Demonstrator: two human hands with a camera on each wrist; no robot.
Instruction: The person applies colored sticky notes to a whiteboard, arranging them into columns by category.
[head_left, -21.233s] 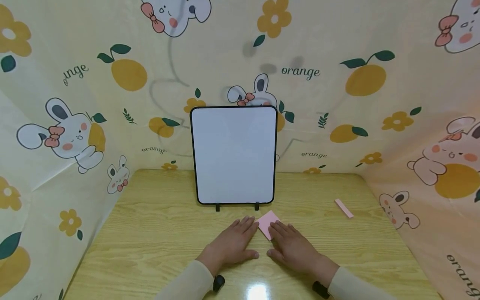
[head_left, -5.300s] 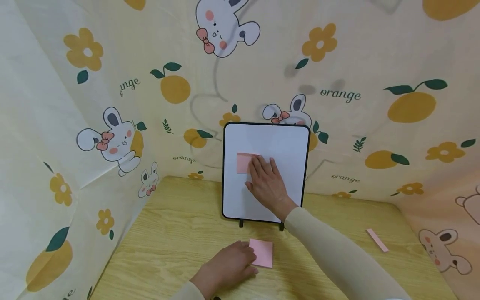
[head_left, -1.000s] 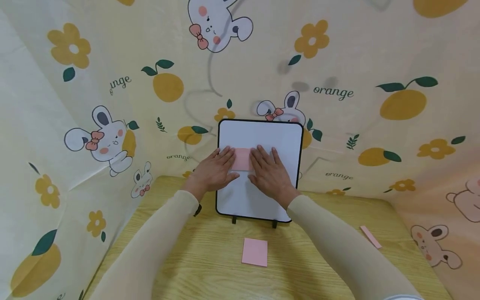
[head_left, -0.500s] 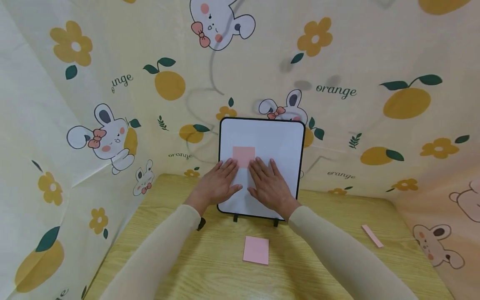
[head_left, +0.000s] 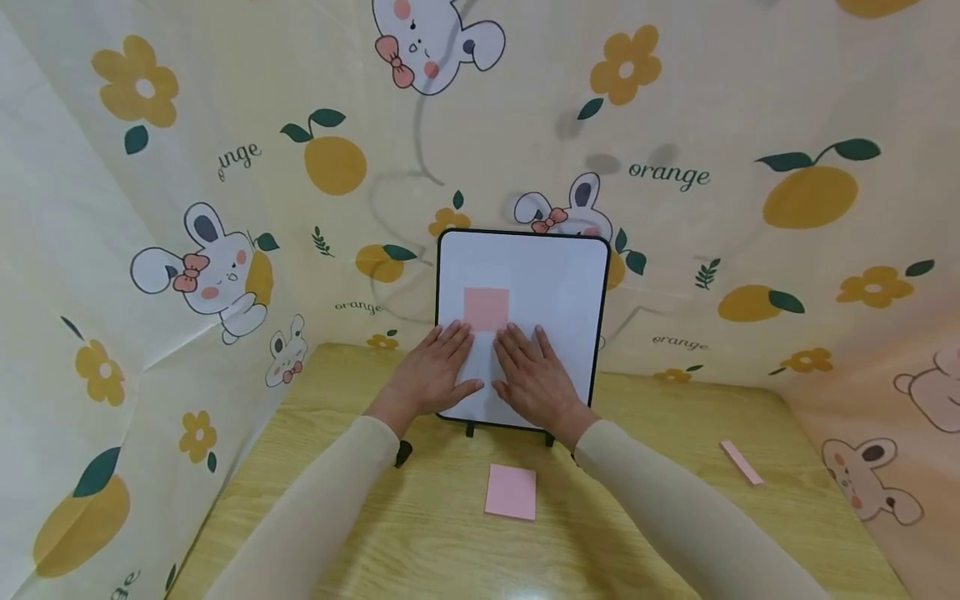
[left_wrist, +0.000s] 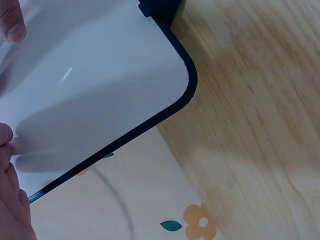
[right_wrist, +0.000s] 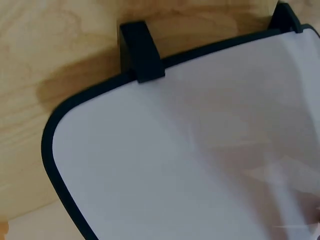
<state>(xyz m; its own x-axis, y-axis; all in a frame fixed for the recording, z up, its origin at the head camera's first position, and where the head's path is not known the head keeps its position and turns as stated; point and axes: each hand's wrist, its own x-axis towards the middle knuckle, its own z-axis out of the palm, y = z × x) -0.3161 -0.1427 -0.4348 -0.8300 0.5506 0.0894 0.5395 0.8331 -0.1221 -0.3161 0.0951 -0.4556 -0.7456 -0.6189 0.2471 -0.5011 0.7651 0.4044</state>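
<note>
A white board (head_left: 525,267) with a black rim stands upright on the table, held at its lower edge by two black stand feet (right_wrist: 142,52). On its left half sits a square pink sticky note (head_left: 486,308). My left hand (head_left: 429,371) lies with straight fingers on the board, fingertips by the note's lower left corner. The right hand (head_left: 536,375) mirrors it at the lower right corner, fingers also straight. In the left wrist view, fingertips of the left hand (left_wrist: 10,190) show at the board's edge. A pad of pink sticky notes (head_left: 511,492) lies on the table before the board.
A narrow pink paper strip (head_left: 741,462) lies on the wooden table (head_left: 660,450) at the right. Behind and at both sides hangs a cream cloth (head_left: 517,108) printed with rabbits and oranges, close behind the board.
Over the last second both hands have slid down from the note's sides to its lower corners, uncovering it. Earlier, the right hand alone pressed the note while the left held the pad.
</note>
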